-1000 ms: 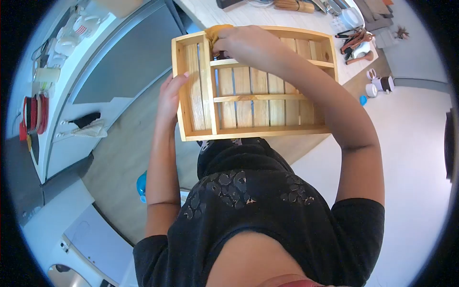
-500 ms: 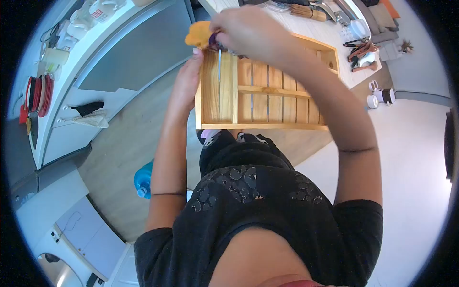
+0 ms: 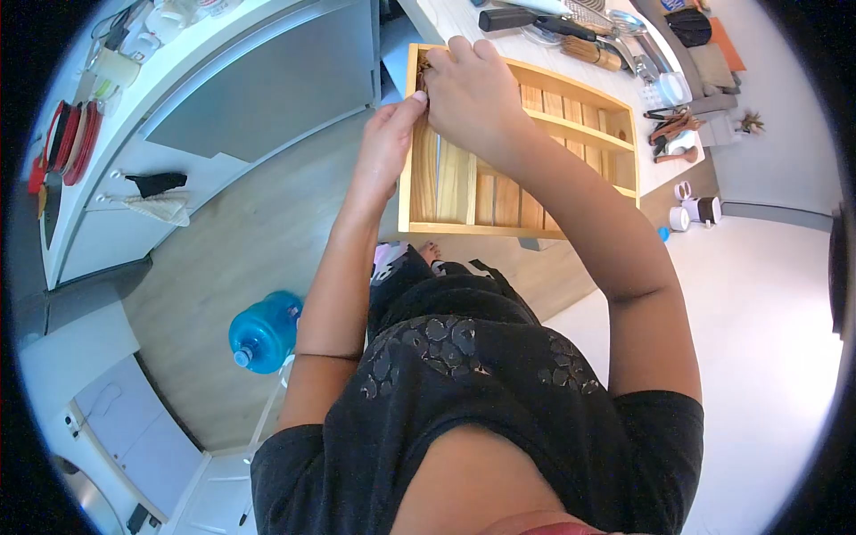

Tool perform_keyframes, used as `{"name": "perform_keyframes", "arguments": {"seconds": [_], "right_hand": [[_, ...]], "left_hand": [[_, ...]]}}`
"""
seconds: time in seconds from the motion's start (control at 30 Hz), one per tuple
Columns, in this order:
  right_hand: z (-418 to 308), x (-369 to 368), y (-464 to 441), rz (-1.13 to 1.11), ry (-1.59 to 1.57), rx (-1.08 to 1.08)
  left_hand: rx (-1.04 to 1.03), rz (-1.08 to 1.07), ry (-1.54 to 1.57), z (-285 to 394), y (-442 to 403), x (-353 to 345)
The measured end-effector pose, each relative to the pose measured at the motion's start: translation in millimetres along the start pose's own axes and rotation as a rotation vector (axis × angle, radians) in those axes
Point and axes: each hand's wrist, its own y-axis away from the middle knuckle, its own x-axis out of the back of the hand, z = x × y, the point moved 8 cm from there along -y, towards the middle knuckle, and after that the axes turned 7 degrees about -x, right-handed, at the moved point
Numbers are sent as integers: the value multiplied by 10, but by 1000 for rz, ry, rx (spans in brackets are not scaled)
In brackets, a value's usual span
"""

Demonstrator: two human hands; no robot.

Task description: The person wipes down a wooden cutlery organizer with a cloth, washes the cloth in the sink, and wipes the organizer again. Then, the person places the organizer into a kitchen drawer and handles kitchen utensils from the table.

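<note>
A light wooden utensil tray (image 3: 437,227) with slatted compartments is held up in front of me, tilted, its far part near the counter. My left hand (image 3: 389,143) grips its left side wall, thumb over the rim. My right hand (image 3: 474,94) reaches into the far end of the narrow left compartment with its fingers bent down. A small brownish bit of cloth (image 3: 423,68) shows beside those fingers; the rest of it is hidden under the hand.
Kitchen tools, including a brush (image 3: 592,53), lie on the white counter (image 3: 655,165) beyond the tray. Wooden-handled utensils (image 3: 674,134) sit at its right edge. A blue water bottle (image 3: 265,333) stands on the floor at left.
The tray has shifted slightly right. My right hand has moved from the tray's far left corner down into the left compartment, and the yellow-orange part of the cloth is out of sight.
</note>
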Motion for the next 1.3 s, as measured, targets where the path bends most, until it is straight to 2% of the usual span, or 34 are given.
{"name": "perform_keyframes", "arguments": {"seconds": [0.17, 0.23, 0.37, 0.47, 0.53, 0.57, 0.63, 0.67, 0.7, 0.77, 0.83, 0.87, 0.93, 0.97, 1.03, 1.13, 1.2, 1.23, 1.3], "right_hand": [[-14, -73, -60, -138, 134, -23], [-72, -93, -76, -175, 211, 38], [-36, -39, -42, -160, 107, 90], [-196, 119, 206, -272, 10, 199], [-368, 202, 411, -499, -166, 325], [-391, 249, 422, -500, -170, 326], [-533, 151, 656, -822, -238, 455], [-493, 112, 669, -823, -244, 447], [-405, 79, 610, -787, -458, 336], [-273, -32, 577, -745, -670, 201], [-385, 176, 613, -489, -733, 450], [-345, 190, 658, -485, -731, 427], [-326, 286, 765, -555, -541, 444], [-157, 246, 790, -561, -631, 364], [306, 384, 891, -865, -947, 87], [926, 445, 1117, -624, -815, -125], [983, 314, 1267, -552, -694, -174], [787, 294, 1293, -463, -609, -14], [549, 176, 1408, -322, -685, 85]], "left_hand": [[25, -4, -10, -82, -47, 32], [-5, 37, -44, 45, 19, 7], [-39, 44, -56, 65, 5, 20], [-24, 21, -80, -46, -32, 53], [-34, 47, -46, -1, -18, 43], [-31, 49, -49, 32, -5, 33], [-72, -6, -16, 112, 38, -46], [-67, -13, -21, 91, 26, -39], [-54, -23, -71, 45, -9, -2], [-33, -51, -120, -56, -110, 39], [27, -34, -84, -151, -153, 71], [30, -56, -89, -180, -168, 49], [35, -76, -83, -146, -116, -20], [52, -114, -93, -147, -66, -67], [38, -122, -92, -81, -11, -141], [45, -112, -100, -179, -83, -90], [68, -96, -43, -204, -88, -92], [66, -100, -46, -205, -96, -87], [69, -95, -142, -195, -101, -71]]}}
